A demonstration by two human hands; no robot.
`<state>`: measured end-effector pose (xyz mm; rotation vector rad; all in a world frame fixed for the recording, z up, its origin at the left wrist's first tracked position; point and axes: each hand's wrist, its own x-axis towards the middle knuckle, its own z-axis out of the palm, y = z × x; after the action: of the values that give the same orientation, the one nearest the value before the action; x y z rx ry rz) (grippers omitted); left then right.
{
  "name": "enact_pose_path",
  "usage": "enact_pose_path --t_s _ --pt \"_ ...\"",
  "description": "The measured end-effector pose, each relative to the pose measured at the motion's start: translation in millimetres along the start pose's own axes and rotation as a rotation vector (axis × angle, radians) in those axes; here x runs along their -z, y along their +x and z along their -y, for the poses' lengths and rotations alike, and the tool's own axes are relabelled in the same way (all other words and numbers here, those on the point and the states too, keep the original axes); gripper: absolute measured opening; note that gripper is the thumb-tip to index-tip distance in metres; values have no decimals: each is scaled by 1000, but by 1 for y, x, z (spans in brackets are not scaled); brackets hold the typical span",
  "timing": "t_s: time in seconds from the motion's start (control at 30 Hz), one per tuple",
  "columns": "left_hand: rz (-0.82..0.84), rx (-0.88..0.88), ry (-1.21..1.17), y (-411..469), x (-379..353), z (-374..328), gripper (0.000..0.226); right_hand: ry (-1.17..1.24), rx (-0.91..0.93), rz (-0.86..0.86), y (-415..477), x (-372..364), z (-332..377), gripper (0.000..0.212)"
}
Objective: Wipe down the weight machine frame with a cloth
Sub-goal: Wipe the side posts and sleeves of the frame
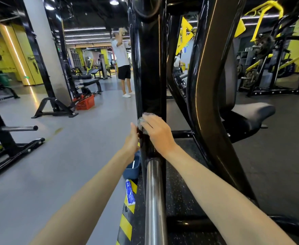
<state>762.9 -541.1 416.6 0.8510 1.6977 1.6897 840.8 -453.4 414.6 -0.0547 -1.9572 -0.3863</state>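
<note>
Two hands meet low on the black upright of the frame (148, 76), just above the point where a chrome bar (154, 191) joins it. Right hand (158, 131): fingers bent over a wadded grey cloth (142, 125), holding it pressed flat to the front face of the upright, so that the cloth sits between palm and paint; only its upper and left edges show past the fingers. Left hand (132, 137): set edge-on against the left side of the same upright, thumb uppermost, level with the cloth and just beside it, probably to steady the body against the wiping pressure; its fingers are hidden behind the upright, so whether they wrap round it or lie straight cannot be told. Both forearms reach forward and slightly upward, converging from either side of the bar, wrists nearly straight, a pose that suits vertical strokes along the upright. On the floor by the frame's foot stand a blue tub (132, 171) and a blue-and-white tube (130, 193), kept near, presumably as cleaning supplies within reach.
</note>
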Motion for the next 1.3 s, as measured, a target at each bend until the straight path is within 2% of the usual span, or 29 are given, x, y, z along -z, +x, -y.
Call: enact_pose_path --t_s 0.07,0.17,0.23,0.3,0.4,0.47,0.53,0.6,0.67,0.73,0.8,0.83,0.9,0.97,1.07,1.1,1.17,1.23,1.27,1.3 --pt "-4 6 -11 -1 0 3 63 -39 37 17 -17 -8 0 15" --pt "9 22 -15 0 2 5 63 -5 148 259 -60 -12 7 16" --pt "25 41 -64 2 4 2 67 20 165 339 -52 -9 6 18" --pt "16 60 -165 4 6 4 72 29 132 256 -17 -2 5 16" --pt "12 83 -293 9 4 15 74 22 28 28 51 13 -4 35" --pt "-14 113 -364 11 4 26 73 4 35 17 74 14 -12 39" --pt "-80 124 -437 10 4 33 70 33 108 71 61 4 -13 36" --pt "-125 115 -504 10 6 39 67 64 189 196 15 -9 -8 34" --pt "-136 115 -531 8 9 43 67 100 181 382 -36 -17 4 52" --pt "-131 143 -469 8 13 48 67 216 161 499 -66 -18 6 63" --pt "-125 149 -298 7 16 54 65 255 139 542 -68 -12 -4 63" --pt "-135 156 -219 4 16 55 61 264 89 543 -64 -5 -10 56" --pt "-106 145 -128 -1 14 57 61 358 -137 519 -55 10 -20 45" --pt "-31 122 -85 -3 9 60 60 429 -405 374 -50 13 -18 41" --pt "-37 105 -49 -1 4 67 54 488 -737 134 -61 -4 8 58" --pt "-41 87 -16 0 5 71 52 556 -861 54 -67 -11 17 58" --pt "-53 55 36 0 6 79 44 672 -1064 -62 -86 -19 30 40" --pt "-63 45 33 -2 3 85 38 603 -1192 -14 -118 -30 36 19" --pt "-63 44 24 -3 2 88 37 586 -1270 42 -134 -34 37 17" --pt "-53 46 -1 -3 0 93 38 564 -1348 112 -147 -36 39 24"
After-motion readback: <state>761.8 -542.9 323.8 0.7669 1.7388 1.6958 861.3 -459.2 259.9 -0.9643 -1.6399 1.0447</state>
